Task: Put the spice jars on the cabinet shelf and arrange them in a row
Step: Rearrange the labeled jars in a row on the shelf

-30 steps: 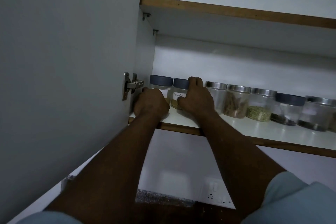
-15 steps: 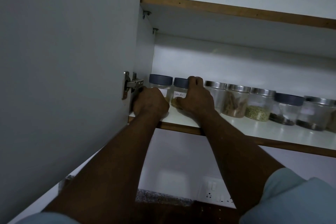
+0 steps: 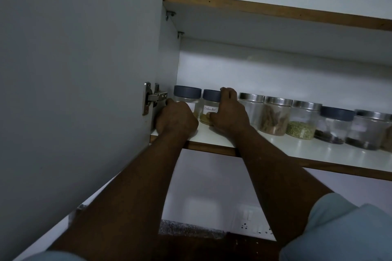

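Several spice jars stand in a row on the white cabinet shelf [image 3: 297, 150]. At the far left is a blue-lidded jar [image 3: 187, 96] with a white label, and my left hand [image 3: 176, 117] is curled round its lower left side. Beside it stands the blue-lidded jar labelled coriander [image 3: 210, 105]; my right hand [image 3: 229, 112] grips it, fingers over the lid's right side and thumb at its base. To the right follow a steel-lidded jar [image 3: 252, 104], a jar of brown sticks [image 3: 275, 116], a jar of green seeds [image 3: 302, 121], another blue-lidded jar [image 3: 335, 123] and one more steel-lidded jar [image 3: 370, 129].
The open cabinet door [image 3: 80, 91] fills the left, its metal hinge [image 3: 151, 98] touching distance from my left hand. An upper shelf [image 3: 275, 11] runs overhead. Below, a wall socket [image 3: 252, 224] sits above a dark counter.
Both hands stay on the two leftmost jars; the view has shifted only slightly and the jars sit much as before.
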Motion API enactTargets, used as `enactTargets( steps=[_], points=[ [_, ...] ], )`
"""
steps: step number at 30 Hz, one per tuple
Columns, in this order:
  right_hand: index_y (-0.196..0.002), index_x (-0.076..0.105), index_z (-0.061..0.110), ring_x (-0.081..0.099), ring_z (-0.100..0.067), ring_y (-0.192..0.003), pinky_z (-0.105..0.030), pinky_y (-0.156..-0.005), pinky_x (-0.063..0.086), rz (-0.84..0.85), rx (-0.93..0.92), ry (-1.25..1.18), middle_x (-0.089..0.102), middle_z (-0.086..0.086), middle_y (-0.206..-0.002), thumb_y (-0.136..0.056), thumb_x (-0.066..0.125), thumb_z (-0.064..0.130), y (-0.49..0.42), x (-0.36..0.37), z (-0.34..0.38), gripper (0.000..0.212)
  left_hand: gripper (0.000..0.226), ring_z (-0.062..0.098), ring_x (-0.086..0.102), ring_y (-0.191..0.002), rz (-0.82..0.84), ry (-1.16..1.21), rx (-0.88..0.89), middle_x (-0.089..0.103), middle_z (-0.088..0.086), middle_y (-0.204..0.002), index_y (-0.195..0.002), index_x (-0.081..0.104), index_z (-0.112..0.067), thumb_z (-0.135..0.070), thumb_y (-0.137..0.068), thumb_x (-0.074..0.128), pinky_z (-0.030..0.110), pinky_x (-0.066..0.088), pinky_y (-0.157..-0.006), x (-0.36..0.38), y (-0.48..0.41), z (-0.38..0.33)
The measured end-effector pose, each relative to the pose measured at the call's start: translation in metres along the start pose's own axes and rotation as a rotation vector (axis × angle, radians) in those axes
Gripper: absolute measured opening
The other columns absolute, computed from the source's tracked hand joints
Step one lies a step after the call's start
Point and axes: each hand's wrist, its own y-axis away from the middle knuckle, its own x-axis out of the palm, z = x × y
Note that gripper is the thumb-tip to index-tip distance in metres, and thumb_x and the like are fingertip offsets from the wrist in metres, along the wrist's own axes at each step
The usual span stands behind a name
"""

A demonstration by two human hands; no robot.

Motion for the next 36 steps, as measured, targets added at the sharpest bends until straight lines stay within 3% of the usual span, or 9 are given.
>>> enactTargets(
  steps=[15,19,22,25,28,32,36],
  points=[
    [-0.147,0.034,0.012,0.060,-0.031,-0.117,-0.037,-0.095,0.055,-0.006,-0.006,-0.051,0.038,-0.009,-0.150,-0.079,0.082,0.032,0.001,-0.002,-0.003,0.086,0.051,0.032,0.056,-0.119,0.001,-0.021,0.018,0.049,0.013,-0.137,-0.133,0.057,-0.011,-0.031,-0.088,0.069,0.044,0.055,-0.091,0.004,-0.005,0.002],
    [-0.158,0.022,0.014,0.053,-0.033,-0.131,-0.041,-0.101,0.050,-0.013,0.028,-0.008,0.023,-0.009,-0.165,-0.081,0.078,0.044,0.002,-0.006,-0.001,0.100,0.029,0.026,0.065,-0.095,-0.014,-0.047,0.126,0.069,0.009,-0.109,-0.111,0.070,-0.012,-0.026,-0.086,0.069,0.036,0.056,-0.078,0.004,-0.005,0.001],
    [-0.160,0.020,0.019,0.051,-0.034,-0.134,-0.042,-0.098,0.050,-0.105,0.065,0.021,0.020,-0.006,-0.168,-0.083,0.072,0.055,0.007,-0.014,0.005,0.100,0.017,0.020,0.058,-0.076,-0.047,-0.102,0.254,0.069,0.005,-0.090,-0.098,0.073,-0.014,-0.026,-0.087,0.067,0.032,0.050,-0.068,0.005,-0.002,-0.001],
    [-0.152,0.035,0.018,0.063,-0.031,-0.115,-0.038,-0.083,0.055,-0.243,-0.014,0.065,0.037,-0.005,-0.158,-0.087,0.067,0.054,0.015,-0.027,0.002,0.081,0.020,0.019,0.060,-0.077,-0.038,-0.092,0.313,0.061,0.001,-0.079,-0.097,0.074,-0.016,-0.032,-0.090,0.064,0.033,0.054,-0.072,0.005,-0.002,-0.003],
    [-0.144,0.044,0.020,0.067,-0.028,-0.098,-0.034,-0.071,0.056,-0.326,-0.035,0.157,0.045,-0.004,-0.147,-0.090,0.063,0.053,0.023,-0.045,-0.025,0.066,0.027,0.022,0.065,-0.085,0.016,-0.074,0.358,0.068,0.002,-0.088,-0.102,0.074,-0.017,-0.038,-0.089,0.064,0.040,0.057,-0.081,0.005,-0.001,-0.005],
    [-0.149,0.039,0.018,0.063,-0.034,-0.112,-0.043,-0.085,0.058,-0.228,0.072,0.170,0.040,-0.007,-0.152,-0.088,0.066,0.056,0.029,-0.060,-0.073,0.077,0.032,0.025,0.065,-0.092,0.074,-0.126,0.397,0.070,0.006,-0.101,-0.106,0.072,-0.018,-0.043,-0.087,0.064,0.042,0.057,-0.083,0.005,0.001,-0.012],
    [-0.156,0.030,0.021,0.054,-0.034,-0.130,-0.047,-0.100,0.053,-0.159,0.100,0.107,0.030,-0.006,-0.161,-0.084,0.070,0.063,0.026,-0.057,-0.078,0.092,0.029,0.026,0.065,-0.095,0.114,-0.168,0.399,0.070,0.006,-0.104,-0.108,0.071,-0.019,-0.040,-0.091,0.059,0.043,0.056,-0.085,0.010,0.003,-0.025]
  ],
)
